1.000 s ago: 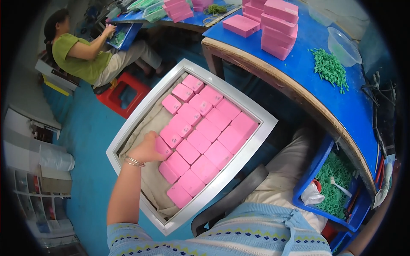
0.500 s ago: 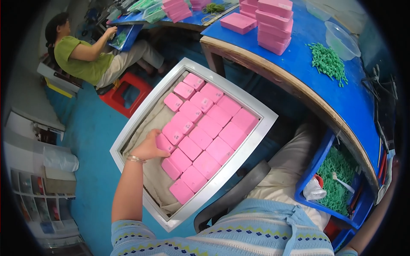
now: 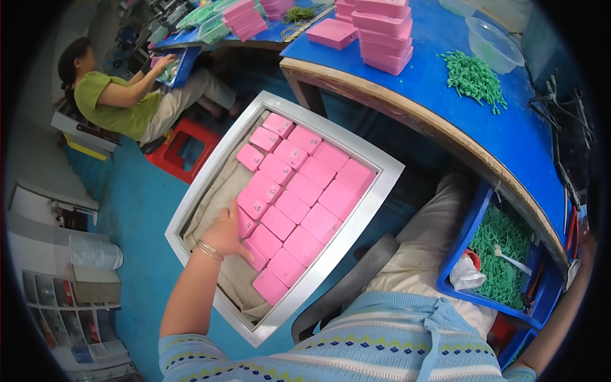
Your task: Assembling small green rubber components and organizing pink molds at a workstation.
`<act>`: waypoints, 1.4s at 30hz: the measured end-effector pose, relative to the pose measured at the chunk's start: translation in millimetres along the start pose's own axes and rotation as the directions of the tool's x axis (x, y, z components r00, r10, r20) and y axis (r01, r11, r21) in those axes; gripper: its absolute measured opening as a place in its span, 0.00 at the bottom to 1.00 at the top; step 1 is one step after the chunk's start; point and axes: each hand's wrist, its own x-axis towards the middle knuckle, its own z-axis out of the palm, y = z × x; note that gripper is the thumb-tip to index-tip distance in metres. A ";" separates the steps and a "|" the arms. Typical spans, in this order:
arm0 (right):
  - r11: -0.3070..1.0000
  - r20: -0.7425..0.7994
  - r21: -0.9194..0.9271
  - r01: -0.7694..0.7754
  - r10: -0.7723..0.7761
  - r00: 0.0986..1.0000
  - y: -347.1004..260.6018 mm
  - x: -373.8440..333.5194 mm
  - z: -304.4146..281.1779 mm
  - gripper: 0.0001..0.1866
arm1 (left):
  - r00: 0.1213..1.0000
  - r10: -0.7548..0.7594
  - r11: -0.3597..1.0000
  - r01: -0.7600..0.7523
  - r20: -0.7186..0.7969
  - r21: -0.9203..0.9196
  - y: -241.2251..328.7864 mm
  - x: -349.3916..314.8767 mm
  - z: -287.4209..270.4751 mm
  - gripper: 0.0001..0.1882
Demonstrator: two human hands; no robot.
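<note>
Pink rectangular blocks (image 3: pixel 293 207) lie in close rows inside a white-framed box (image 3: pixel 382 172), mostly to its right side. Beige cloth (image 3: pixel 213 213) lines the bare left strip of this box. My left hand (image 3: pixel 226 237), with bangles at the wrist, lies against the left edge of the rows. Its thumb and fingers are spread apart, touching the outer blocks rather than closed around one. At the far right rim, my right hand (image 3: pixel 589 245) is up beside the table's edge; its fingers are too dim and small to make out.
The blue table (image 3: pixel 439 95) bears stacked pink blocks (image 3: pixel 385 38), green pieces (image 3: pixel 474 79) and a clear bowl (image 3: pixel 493 44). A blue bin (image 3: pixel 455 261) of green strands stands under its edge. A person (image 3: pixel 121 95) in green sits at far left by a red stool (image 3: pixel 181 153).
My left hand has slid slightly toward me along the blocks' edge, its thumb and fingers wider apart. The view has shifted a little. The seated person's arms have moved.
</note>
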 end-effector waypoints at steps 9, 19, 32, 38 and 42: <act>0.996 -0.189 -0.085 -0.030 0.014 0.982 -3.4 -19.2 24.2 0.16 | 0.994 0.085 0.981 -0.096 0.075 0.168 41.6 -18.2 5.9 0.46; 0.993 -0.235 -0.024 -0.119 0.110 0.966 -11.0 -34.7 85.0 0.11 | 0.944 0.125 0.912 -0.231 0.306 0.339 37.7 -15.4 0.5 0.24; 0.948 -0.352 -0.317 0.022 -0.139 0.926 -2.0 -42.5 105.1 0.12 | 0.920 0.380 0.902 -0.344 -0.099 0.261 120.1 -13.2 -12.1 0.11; 0.817 -0.276 -0.503 0.282 -0.461 0.843 0.0 -29.7 175.7 0.14 | 0.394 0.795 0.544 -0.800 -0.460 0.254 293.4 45.5 22.5 0.05; 0.686 -0.336 -0.720 0.110 -0.483 0.808 -0.4 -43.9 186.4 0.16 | 0.783 0.619 0.687 -0.575 0.055 0.445 357.1 108.5 72.4 0.16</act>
